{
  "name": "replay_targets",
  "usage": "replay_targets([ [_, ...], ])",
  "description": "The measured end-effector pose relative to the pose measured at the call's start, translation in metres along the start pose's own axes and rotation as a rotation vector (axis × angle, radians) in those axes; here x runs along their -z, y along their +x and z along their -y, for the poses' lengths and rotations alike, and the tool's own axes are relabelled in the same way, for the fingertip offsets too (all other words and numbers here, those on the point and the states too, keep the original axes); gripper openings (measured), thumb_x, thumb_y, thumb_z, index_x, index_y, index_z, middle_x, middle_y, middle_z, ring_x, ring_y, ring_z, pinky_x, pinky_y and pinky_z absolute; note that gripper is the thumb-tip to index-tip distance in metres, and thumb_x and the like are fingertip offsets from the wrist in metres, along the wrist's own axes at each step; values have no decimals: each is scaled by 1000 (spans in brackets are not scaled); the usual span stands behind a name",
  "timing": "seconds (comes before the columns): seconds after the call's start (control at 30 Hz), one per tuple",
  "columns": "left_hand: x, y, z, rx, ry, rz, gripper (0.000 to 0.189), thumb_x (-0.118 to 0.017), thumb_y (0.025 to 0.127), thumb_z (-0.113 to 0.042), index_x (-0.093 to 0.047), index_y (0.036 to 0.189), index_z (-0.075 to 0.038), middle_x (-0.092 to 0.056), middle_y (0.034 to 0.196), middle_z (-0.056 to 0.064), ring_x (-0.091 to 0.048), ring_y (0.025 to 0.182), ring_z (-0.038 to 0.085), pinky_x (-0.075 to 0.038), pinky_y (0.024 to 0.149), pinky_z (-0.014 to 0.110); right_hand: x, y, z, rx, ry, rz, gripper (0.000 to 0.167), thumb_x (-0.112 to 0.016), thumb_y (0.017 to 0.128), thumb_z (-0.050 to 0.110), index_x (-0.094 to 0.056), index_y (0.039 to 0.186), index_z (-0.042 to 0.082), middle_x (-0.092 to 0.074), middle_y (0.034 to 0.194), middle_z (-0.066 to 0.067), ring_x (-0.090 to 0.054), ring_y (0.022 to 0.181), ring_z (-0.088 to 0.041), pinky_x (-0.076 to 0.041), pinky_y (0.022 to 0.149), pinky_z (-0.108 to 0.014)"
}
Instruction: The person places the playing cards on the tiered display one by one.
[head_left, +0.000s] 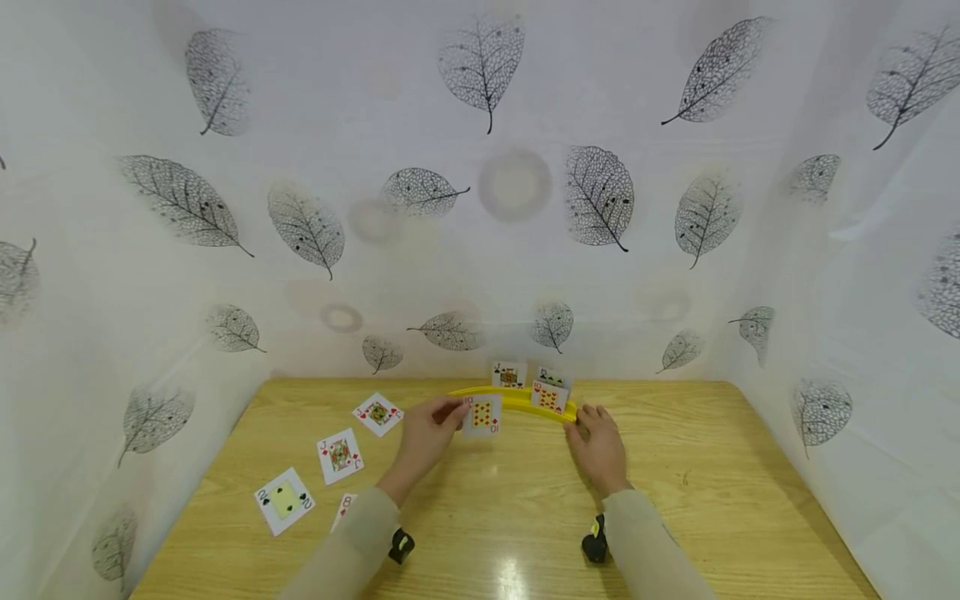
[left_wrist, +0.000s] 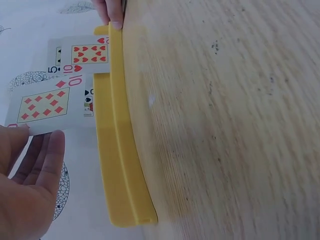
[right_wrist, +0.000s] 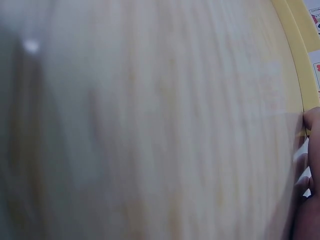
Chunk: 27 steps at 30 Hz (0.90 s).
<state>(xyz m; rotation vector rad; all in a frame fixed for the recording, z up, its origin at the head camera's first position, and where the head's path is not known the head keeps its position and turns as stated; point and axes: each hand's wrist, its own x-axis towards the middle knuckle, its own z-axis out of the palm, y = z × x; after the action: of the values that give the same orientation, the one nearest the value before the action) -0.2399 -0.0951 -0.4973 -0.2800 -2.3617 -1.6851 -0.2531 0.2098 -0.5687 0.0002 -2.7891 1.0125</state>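
Observation:
My left hand (head_left: 426, 437) pinches a ten of diamonds playing card (head_left: 482, 415) between thumb and fingers. The card is held upright in front of the curved yellow card holder (left_wrist: 117, 150). In the holder stand a ten of hearts (left_wrist: 90, 55), a black five (left_wrist: 58, 55) partly hidden behind it, and a black jack (head_left: 509, 375) farther left along the rack. At the holder's right end my right hand (head_left: 600, 446) grips it, thumb on the near side and fingers behind. The right wrist view shows only part of that hand (right_wrist: 312, 150), at its edge.
On the wooden table (head_left: 495, 517), to the left, lie a jack of hearts (head_left: 378, 414), a jack of diamonds (head_left: 340, 456) and a black two (head_left: 285, 501), face up. A red eight (head_left: 343, 508) is mostly covered by the left sleeve. A leaf-patterned cloth (head_left: 480, 267) hangs behind.

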Motion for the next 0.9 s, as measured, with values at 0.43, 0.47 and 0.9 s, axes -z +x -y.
replay_targets([
  [0.43, -26, 23, 8, -5, 42, -32, 16, -75, 99, -14, -80, 110, -5, -81, 101, 13, -73, 81, 17, -60, 71, 19, 0, 0, -2, 11, 27, -23, 54, -62, 106, 28, -55, 145, -10, -49, 157, -28, -34, 153, -50, -29, 125, -67],
  [0.47, -28, 24, 10, -7, 48, -37, 16, -75, 98, -14, -80, 110, -5, -81, 101, 12, -73, 81, 15, -60, 71, 19, 0, 0, -2, 11, 30, -22, 54, -62, 106, 27, -55, 145, -10, -49, 157, -28, -34, 153, -50, -29, 125, -67],
  [0.9, -43, 38, 22, -41, 125, -85, 15, -74, 98, -10, -77, 110, -1, -80, 105, 14, -74, 91, 25, -63, 81, 33, 2, -1, 0, 3, 40, -4, 54, -62, 106, 26, -55, 146, -9, -49, 158, -28, -33, 154, -50, -29, 125, -66],
])
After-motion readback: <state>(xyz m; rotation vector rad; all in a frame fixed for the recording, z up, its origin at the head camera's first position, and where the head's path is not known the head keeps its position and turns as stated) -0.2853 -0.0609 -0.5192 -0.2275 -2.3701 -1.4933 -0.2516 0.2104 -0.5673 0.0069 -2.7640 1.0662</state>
